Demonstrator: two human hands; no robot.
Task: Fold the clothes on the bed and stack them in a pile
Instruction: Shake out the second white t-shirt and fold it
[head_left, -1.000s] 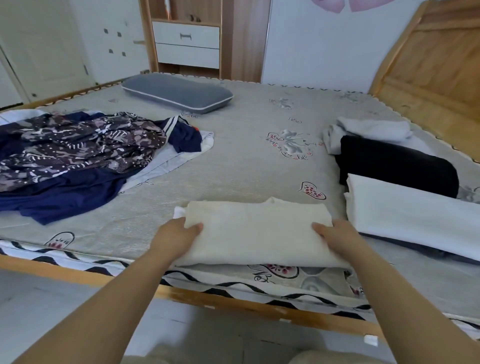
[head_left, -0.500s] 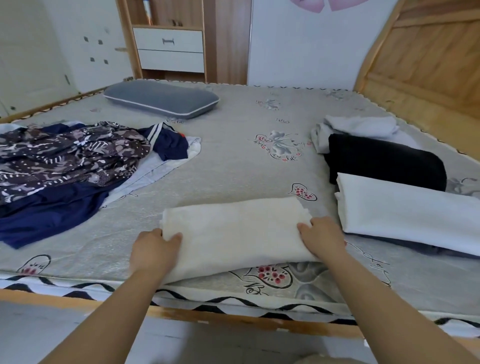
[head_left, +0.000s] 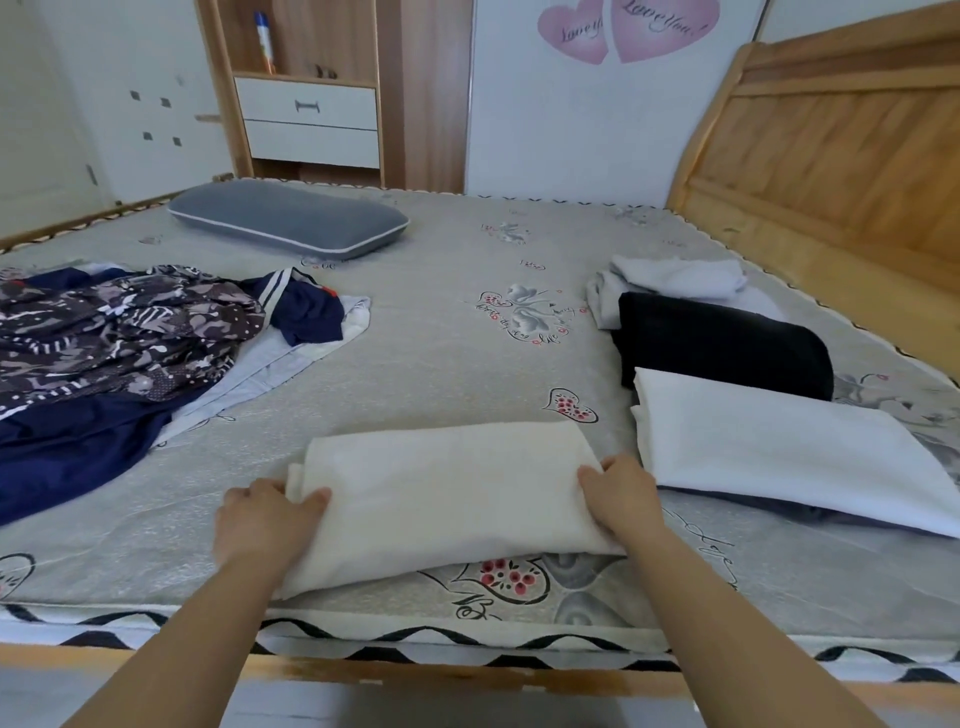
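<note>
We grasp the folded cream cloth (head_left: 447, 499) near the bed's (head_left: 431, 358) front edge, left hand (head_left: 265, 519) and right hand (head_left: 621, 501) gripping its ends.

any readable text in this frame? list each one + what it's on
"Love You!" on the right pink heart sticker on the wall.
"Love y...", cut off by the overlap, on the left pink heart sticker.
Cursive script around the butterfly print on the mattress cover: too distorted to read.
Script by the heart print at the near edge: partly hidden, unreadable.
Bottle on the shelf: label too small to read.
</note>
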